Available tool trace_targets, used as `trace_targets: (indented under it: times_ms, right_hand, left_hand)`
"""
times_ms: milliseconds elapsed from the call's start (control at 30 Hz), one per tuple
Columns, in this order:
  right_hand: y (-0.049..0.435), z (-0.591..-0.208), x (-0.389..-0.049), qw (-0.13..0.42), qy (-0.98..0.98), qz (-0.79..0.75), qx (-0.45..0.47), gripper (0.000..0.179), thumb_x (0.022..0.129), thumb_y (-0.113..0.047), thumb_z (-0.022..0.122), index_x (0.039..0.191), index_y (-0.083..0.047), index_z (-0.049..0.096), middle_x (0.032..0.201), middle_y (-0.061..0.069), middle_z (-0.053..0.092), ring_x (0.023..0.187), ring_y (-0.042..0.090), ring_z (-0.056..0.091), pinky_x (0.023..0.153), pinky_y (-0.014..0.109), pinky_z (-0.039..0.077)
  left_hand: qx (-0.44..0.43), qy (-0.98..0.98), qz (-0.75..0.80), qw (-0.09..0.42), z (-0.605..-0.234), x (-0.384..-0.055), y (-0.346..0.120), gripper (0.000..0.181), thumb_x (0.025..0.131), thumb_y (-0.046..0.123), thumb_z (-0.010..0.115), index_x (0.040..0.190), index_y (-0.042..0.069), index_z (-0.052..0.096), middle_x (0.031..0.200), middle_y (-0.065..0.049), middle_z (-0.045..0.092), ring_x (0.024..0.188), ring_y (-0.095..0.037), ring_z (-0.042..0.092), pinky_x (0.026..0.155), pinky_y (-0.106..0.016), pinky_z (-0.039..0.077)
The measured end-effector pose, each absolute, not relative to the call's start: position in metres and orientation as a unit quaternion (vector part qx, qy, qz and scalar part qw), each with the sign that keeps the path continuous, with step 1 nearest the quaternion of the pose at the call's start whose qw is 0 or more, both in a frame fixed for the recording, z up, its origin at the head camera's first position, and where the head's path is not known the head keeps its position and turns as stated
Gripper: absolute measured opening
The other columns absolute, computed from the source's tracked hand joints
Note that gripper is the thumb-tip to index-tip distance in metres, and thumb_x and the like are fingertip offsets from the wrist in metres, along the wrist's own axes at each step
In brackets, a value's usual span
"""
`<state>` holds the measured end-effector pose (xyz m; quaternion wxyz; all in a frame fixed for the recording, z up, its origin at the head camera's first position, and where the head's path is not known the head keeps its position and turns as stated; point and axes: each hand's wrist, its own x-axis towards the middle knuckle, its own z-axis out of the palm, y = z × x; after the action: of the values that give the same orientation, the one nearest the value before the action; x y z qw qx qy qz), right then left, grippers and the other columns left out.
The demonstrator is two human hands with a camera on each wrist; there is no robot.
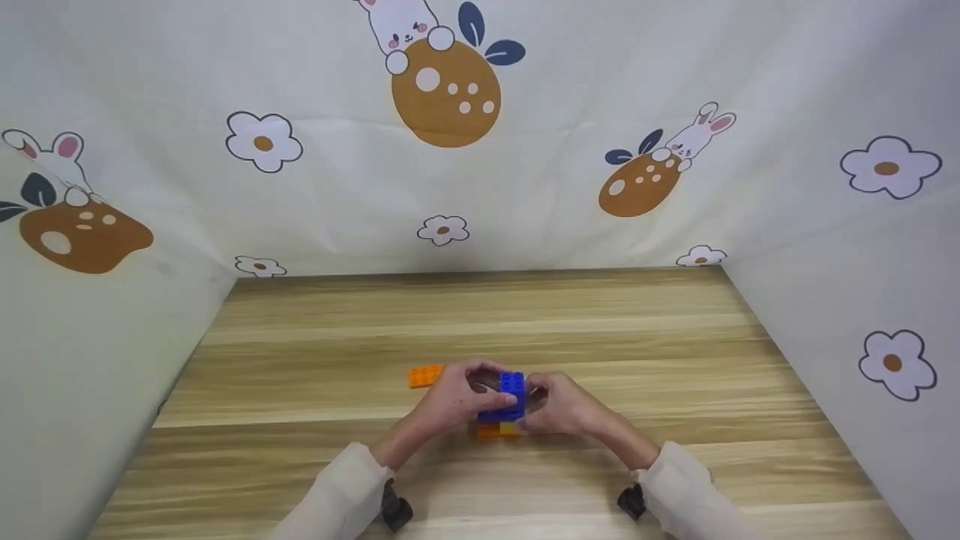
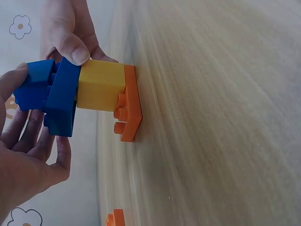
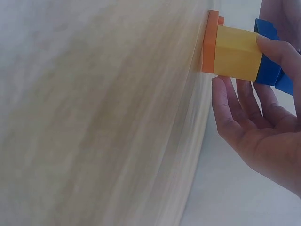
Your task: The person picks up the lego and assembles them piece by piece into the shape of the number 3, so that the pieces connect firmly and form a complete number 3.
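A small stack of toy building bricks stands on the table before the person. At its base lies a flat orange brick (image 2: 133, 106), with a yellow block (image 2: 101, 85) on one end. Above that is a flat blue brick (image 2: 62, 110), and a smaller blue brick (image 2: 34, 80) is at the top. The left hand (image 1: 456, 396) pinches the top blue brick between thumb and fingers; whether it is fully seated is unclear, as studs show below it. The right hand (image 1: 564, 405) grips the stack around the yellow block and flat blue brick, its thumb at their joint.
Another flat orange brick (image 1: 424, 376) lies on the wooden table (image 1: 315, 465), behind and left of the stack, partly hidden by the left hand. Printed cloth (image 1: 540, 180) hangs along the table's back and sides.
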<state>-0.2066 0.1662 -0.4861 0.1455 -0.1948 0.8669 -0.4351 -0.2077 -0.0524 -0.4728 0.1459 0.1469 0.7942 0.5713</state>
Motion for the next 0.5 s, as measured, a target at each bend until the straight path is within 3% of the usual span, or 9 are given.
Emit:
trace_targets:
  times_ms: [500]
  right_hand:
    - [0.1677,-0.4854,-0.2061,0.146,0.866,-0.435,-0.199,0.035,0.072,-0.016,0.085,0.102,-0.006,0.070,0.101,0.006,0.073,0.093,0.017,0.065,0.085,0.033,0.055]
  left_hand:
    - [0.155,0.795,0.569,0.146,-0.4752,-0.2069,-0.0520,0.045,0.079,0.038,0.085,0.113,0.013,0.070,0.109,-0.006,0.074,0.100,-0.019,0.070,0.094,-0.040,0.057]
